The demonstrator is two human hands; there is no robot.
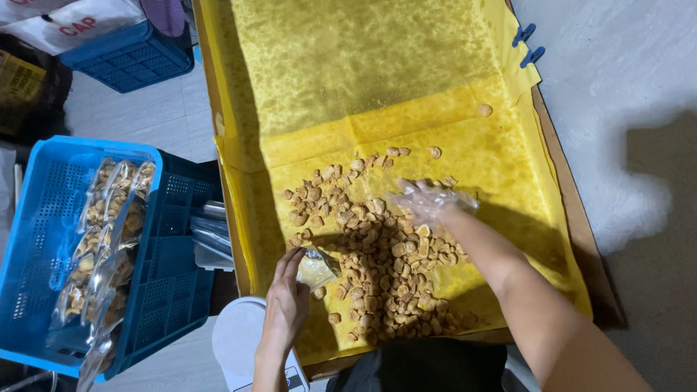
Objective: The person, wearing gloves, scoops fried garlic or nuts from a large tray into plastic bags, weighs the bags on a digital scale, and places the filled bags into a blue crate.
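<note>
Two hands busy: bare left hand (285, 300) pinches small clear plastic pouch (317, 269) at pile's left edge; right hand in thin clear glove (427, 201) spread flat on golden-brown fried snack pieces (377, 254), right of pouch, w/ yellow paper liner (508, 160) beneath.

Two hands work over one yellow-lined tray (501, 156): one left hand (285, 305), bare, and one right hand (427, 202) in a single clear plastic glove. One small clear pouch (316, 268) sits in the left hand's grip. The golden-brown snack pieces (385, 261) heaped on the lining are too many to count, with one piece (485, 109) lying alone well apart from the heap. Two blue clips (527, 43) pin the lining at the tray's far edge. Two blue crates appear: one near crate (43, 218) holding several filled clear packets (102, 239), their number unclear, and one far crate (131, 58). One white round scale (243, 337) stands below the tray.
</note>
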